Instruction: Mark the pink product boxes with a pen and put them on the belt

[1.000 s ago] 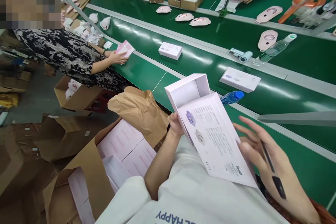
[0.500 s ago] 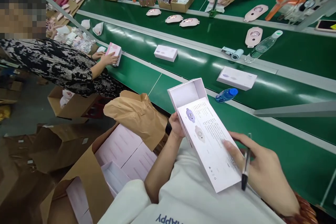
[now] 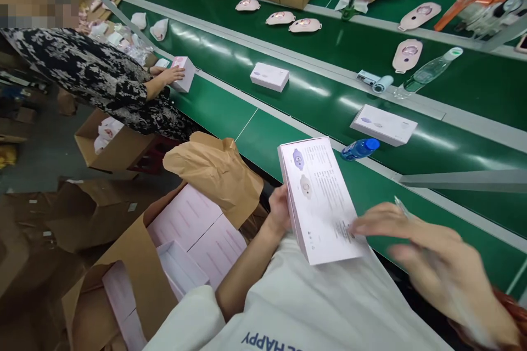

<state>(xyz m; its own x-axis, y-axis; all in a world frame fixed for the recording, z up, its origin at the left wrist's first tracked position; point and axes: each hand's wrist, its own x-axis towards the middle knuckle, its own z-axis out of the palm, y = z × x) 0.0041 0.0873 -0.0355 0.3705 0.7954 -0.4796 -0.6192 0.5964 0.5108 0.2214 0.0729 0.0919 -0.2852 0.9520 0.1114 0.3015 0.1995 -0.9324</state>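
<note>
My left hand (image 3: 280, 209) grips the left side of a flat white box (image 3: 319, 197), which is tilted over my lap. Its upper face carries printed text and pictures of a purple and a beige device. My right hand (image 3: 436, 252) is blurred by motion, with its fingertips at the lower right of the box. A pen (image 3: 402, 207) is held in it, the tip sticking up past the fingers and the rest smeared.
An open carton (image 3: 135, 279) with pale pink boxes and crumpled brown paper (image 3: 218, 175) stands at my left. Ahead, a green conveyor (image 3: 313, 107) carries a white box (image 3: 383, 124). A blue-capped bottle (image 3: 360, 149) lies near me. Co-workers sit opposite; another person handles a box (image 3: 183, 74).
The box's two parts have slid together, covering the open inside at its far end. My right hand has moved right, its fingers lifting off the box's edge. The view has shifted slightly.
</note>
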